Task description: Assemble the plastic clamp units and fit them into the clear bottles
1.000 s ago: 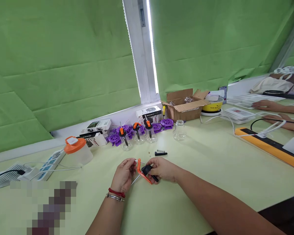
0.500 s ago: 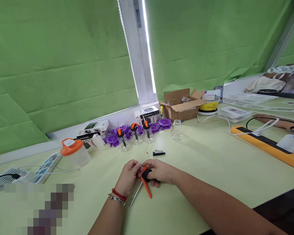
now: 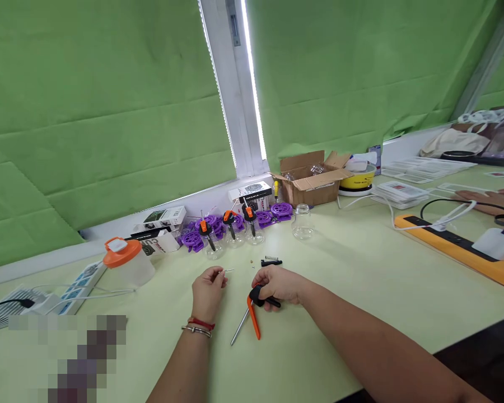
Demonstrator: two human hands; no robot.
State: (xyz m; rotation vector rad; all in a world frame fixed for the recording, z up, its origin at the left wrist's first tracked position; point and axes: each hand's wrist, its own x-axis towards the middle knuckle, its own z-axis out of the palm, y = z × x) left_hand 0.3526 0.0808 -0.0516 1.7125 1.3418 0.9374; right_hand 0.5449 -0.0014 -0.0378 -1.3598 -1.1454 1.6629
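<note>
Your right hand (image 3: pixel 277 284) closes its fingers around the black body of an orange-handled sprayer head (image 3: pixel 254 322), which rests on the counter (image 3: pixel 361 291) just on your side of the black bit strip (image 3: pixel 271 261). Left of that strip, your left hand (image 3: pixel 208 286) pinches what looks like a thin metal pin (image 3: pixel 229 271).

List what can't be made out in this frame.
All in the head view:
1. The pin in the left hand: too small to identify.
2. The tool: its black head is mostly covered by fingers of the right hand.
3. Lower left of the table: a pixelated patch hides it.
4. What the box holds: too small, partly behind its flaps.
5. The co-worker's hand: cut off by the right edge.
</note>
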